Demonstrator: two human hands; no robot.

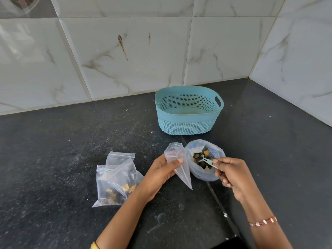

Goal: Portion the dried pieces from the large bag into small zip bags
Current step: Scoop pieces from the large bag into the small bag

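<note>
Clear plastic crumples easily — with your left hand (159, 174) pinching the empty small zip bag (177, 163) just beside the large bag (204, 159), spread its mouth while your right hand (230, 174), pinching the pale green fork (209, 161), lifts dried pieces (200, 159) straight across.

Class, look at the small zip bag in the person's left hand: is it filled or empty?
Empty. The small zip bag held by the left hand shows clear plastic throughout, with no pieces inside.
</note>
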